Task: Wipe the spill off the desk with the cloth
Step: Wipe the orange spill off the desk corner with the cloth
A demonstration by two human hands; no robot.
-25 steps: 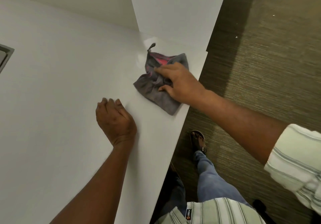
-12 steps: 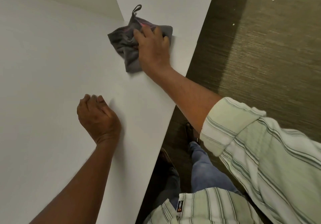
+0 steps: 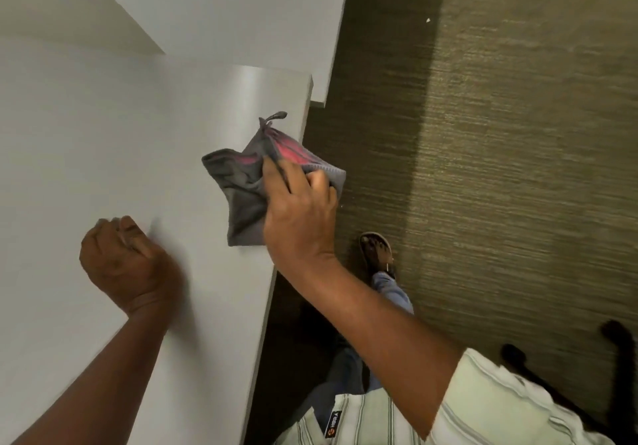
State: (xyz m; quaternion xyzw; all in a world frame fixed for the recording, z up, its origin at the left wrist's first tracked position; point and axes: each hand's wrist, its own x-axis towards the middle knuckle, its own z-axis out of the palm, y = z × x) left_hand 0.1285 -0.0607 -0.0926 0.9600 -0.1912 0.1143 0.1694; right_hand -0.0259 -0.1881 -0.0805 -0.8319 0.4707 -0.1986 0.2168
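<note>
1. Desk (image 3: 103,141): white, glossy; no spill is visible on it.
2. Carpet (image 3: 518,168): olive, right of the desk edge.
3. Right hand (image 3: 297,213): pinches the cloth; it has swept back from the desk's far corner to its right edge, so wiping continues.
4. Left hand (image 3: 124,265): loosely curled, empty, braced on the desk.
5. Cloth (image 3: 241,189): grey-pink, overhanging that edge.

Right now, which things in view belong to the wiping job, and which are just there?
Part of the job:
cloth, under the right hand
desk
left hand, fisted on the desk

Just there:
partition panel
carpet
sandal
dark chair base
No spill is visible.
</note>
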